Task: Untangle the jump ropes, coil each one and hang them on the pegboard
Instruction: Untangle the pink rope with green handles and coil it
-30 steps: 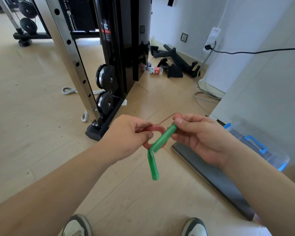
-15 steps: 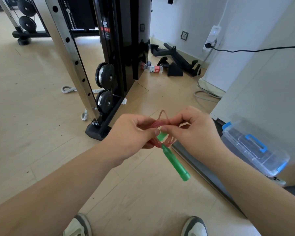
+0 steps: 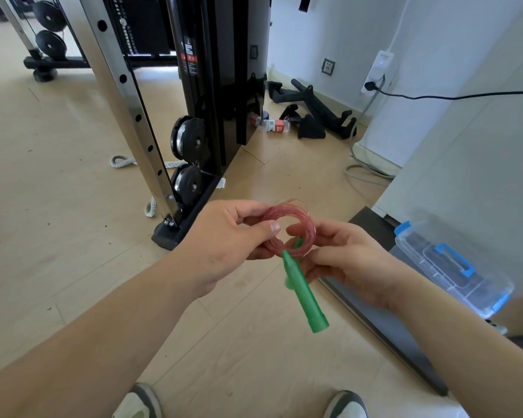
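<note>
A jump rope with a thin red cord wound into a small coil (image 3: 307,224) is held in front of me at waist height. My left hand (image 3: 227,245) pinches the coil's left side between thumb and fingers. My right hand (image 3: 341,260) grips the coil's right and lower side. One green handle (image 3: 307,292) hangs down from the coil, pointing down and to the right. A bit of a second green handle (image 3: 298,243) shows inside the coil, mostly hidden by my fingers. No pegboard is in view.
A black weight machine with a steel upright (image 3: 127,95) stands ahead on the wooden floor. A grey braided rope (image 3: 124,162) lies behind the upright. A clear box with blue latches (image 3: 453,267) sits at right beside a dark board (image 3: 384,324). My shoes (image 3: 139,402) are below.
The right hand went from holding one green handle to gripping the coil. That handle now hangs free, pointing down-right, and the coil shows more plainly between both hands.
</note>
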Demonstrator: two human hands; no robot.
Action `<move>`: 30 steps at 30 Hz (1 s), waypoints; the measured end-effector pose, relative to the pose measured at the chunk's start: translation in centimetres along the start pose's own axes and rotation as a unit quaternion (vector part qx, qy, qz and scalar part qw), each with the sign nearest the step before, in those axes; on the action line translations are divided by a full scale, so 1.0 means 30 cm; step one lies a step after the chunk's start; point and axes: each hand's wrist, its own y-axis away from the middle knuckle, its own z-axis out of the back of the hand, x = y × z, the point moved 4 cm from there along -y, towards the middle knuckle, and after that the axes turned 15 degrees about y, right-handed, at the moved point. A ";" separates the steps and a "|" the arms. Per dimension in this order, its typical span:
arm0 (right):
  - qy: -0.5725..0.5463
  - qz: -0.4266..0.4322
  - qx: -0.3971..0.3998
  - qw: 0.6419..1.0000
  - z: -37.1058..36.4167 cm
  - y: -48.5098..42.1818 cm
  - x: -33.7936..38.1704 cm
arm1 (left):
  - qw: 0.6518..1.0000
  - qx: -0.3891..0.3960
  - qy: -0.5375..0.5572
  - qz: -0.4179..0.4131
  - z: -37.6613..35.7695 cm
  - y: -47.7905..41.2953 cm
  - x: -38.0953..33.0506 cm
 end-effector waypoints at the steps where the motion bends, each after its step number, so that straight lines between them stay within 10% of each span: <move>1: 0.064 -0.002 -0.030 0.997 0.012 -0.004 -0.012 | 1.000 -0.006 0.001 0.001 0.002 -0.004 -0.002; 8: 0.252 -0.065 -0.099 0.961 0.075 -0.042 -0.082 | 0.993 -0.025 -0.111 -0.036 -0.018 -0.072 0.006; 20: -0.102 -0.042 -0.053 0.992 0.246 -0.178 -0.127 | 0.994 -0.040 -0.104 -0.004 -0.165 -0.342 -0.001; 30: -0.229 -0.079 -0.212 0.947 0.518 -0.042 0.448 | 0.996 -0.030 -0.085 -0.017 -0.401 -0.384 -0.679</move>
